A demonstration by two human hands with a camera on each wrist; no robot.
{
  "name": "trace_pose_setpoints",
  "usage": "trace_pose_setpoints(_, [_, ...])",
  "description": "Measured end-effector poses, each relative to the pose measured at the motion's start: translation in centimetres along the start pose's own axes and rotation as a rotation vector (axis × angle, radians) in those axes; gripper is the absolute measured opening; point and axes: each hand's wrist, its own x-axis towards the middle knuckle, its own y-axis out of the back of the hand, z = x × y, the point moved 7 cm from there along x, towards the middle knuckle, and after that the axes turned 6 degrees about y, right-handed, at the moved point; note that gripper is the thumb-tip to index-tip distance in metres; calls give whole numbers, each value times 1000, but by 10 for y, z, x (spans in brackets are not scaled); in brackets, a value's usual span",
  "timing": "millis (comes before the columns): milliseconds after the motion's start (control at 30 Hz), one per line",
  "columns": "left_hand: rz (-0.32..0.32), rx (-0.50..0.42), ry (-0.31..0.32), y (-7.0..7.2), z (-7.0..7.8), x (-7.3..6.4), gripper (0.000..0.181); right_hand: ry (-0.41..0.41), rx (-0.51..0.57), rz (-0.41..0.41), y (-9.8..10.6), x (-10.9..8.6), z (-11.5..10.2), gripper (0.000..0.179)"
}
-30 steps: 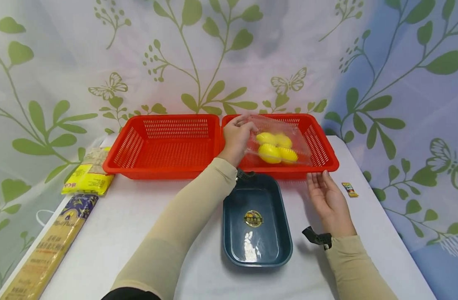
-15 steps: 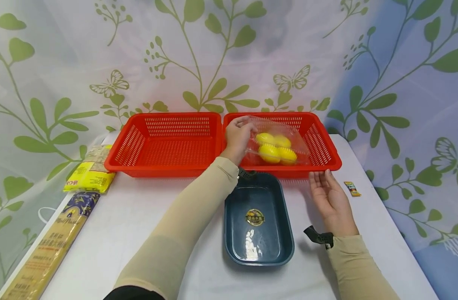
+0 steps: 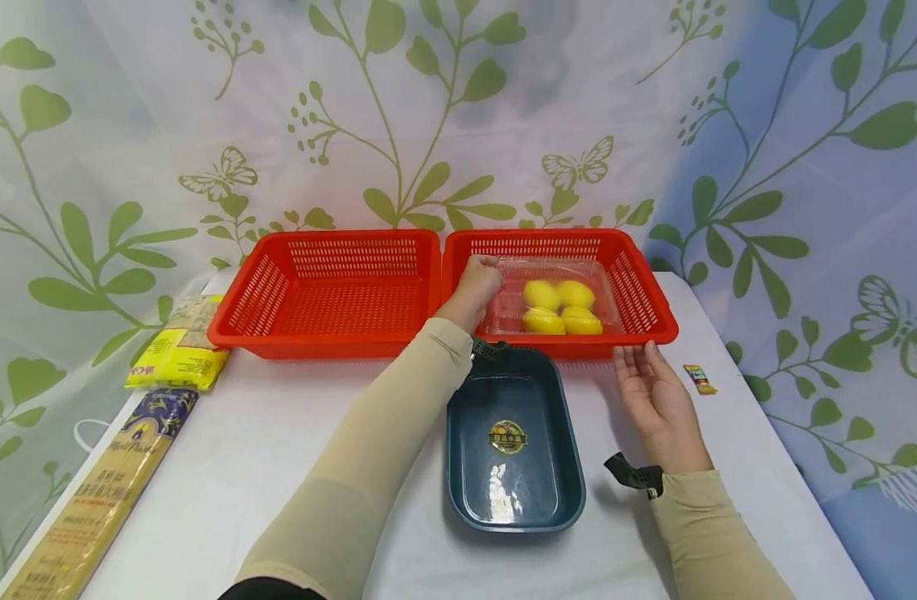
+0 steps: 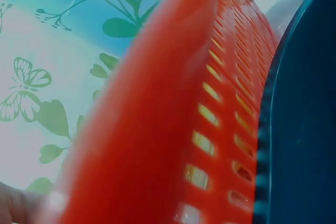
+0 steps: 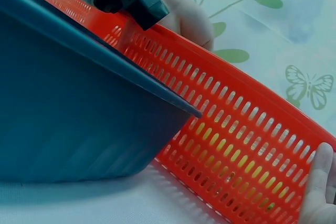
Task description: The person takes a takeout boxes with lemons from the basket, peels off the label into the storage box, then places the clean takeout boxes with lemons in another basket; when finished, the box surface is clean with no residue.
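My left hand (image 3: 469, 293) reaches into the right-hand red basket (image 3: 649, 312) and grips the left edge of a clear plastic box (image 3: 513, 287). Several yellow lemons (image 3: 543, 321) show through the box, which lies level inside the basket. In the left wrist view the basket's rim and slotted wall hide most of that hand. My right hand (image 3: 663, 407) is palm up at the basket's front right corner, fingertips right at the rim. In the right wrist view its thumb (image 5: 318, 177) lies along the slotted front wall.
A dark blue tray (image 3: 514, 492) with a round gold sticker stands before the baskets. A second red basket (image 3: 323, 340) adjoins on the left. At the left edge lie a yellow bag (image 3: 181, 350) and a long pasta packet (image 3: 102, 492). A small wrapped snack (image 3: 700, 379) lies at right.
The plastic box has gone from tilted to level, its raised back side lowered into the basket, and the lemons have shifted inside. My left hand has come down slightly; the right hand stays put.
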Motion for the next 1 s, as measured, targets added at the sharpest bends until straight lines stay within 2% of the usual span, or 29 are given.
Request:
trace_pose_setpoints(133, [-35, 41, 16, 0, -3, 0, 52, 2, -9, 5, 1, 0, 0, 68])
trace_pose_setpoints(367, [-101, 56, -51, -6, 0, 0, 62, -5, -4, -4, 1, 2, -1, 71])
trace_pose_setpoints(467, [-89, 65, -49, -6, 1, -1, 61, -5, 3, -3, 1, 3, -1, 69])
trace_pose_setpoints(567, [-51, 75, -59, 0, 5, -8, 57, -3, -11, -4, 2, 2, -1, 66])
trace_pose_setpoints(667, [-41, 57, -122, 11, 19, -20, 53, -1, -38, -12, 3, 2, 1, 63])
trace_pose_setpoints(767, [-69, 51, -239, 27, 42, -37, 50, -1, -50, -24, 2, 2, 2, 62])
trace_pose_setpoints(867, [-92, 99, -348, 46, 65, -57, 49, -3, -46, -26, 1, 2, 0, 60])
trace_pose_setpoints(1000, [-57, 257, -450, 81, 90, -81, 52, -6, -71, -6, -2, 0, -4, 56])
